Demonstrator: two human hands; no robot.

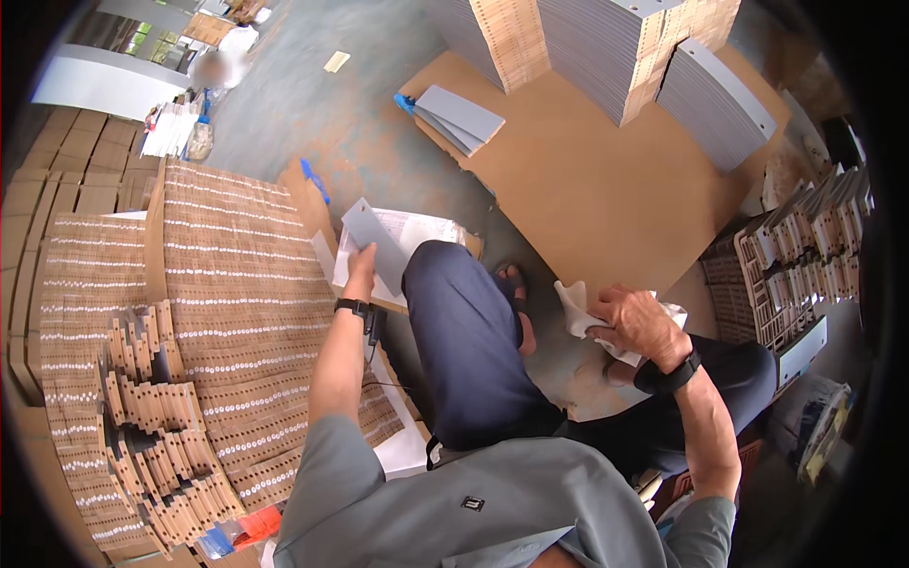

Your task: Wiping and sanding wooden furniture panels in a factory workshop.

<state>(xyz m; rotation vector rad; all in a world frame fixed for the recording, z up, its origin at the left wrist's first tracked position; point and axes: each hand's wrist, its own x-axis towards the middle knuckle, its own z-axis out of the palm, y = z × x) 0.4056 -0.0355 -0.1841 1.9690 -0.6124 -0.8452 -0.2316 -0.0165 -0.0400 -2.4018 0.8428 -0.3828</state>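
My left hand (pixel 361 265) grips the edge of a flat grey panel (pixel 373 232) with a small hole near its far end. The panel is tilted beside my left knee, above white printed sheets (pixel 413 225). Over by my right knee, my right hand (pixel 636 320) is closed around a crumpled white cloth (pixel 573 309), which sticks out on both sides of the fingers. The panel and the cloth are well apart.
Tall stacks of grey panels (pixel 592 57) stand on a brown cardboard sheet (pixel 606 199), with two loose panels (pixel 459 115) at its left edge. Rows of stacked boards (pixel 237 284) fill my left. A crate (pixel 762 284) of panels is at right.
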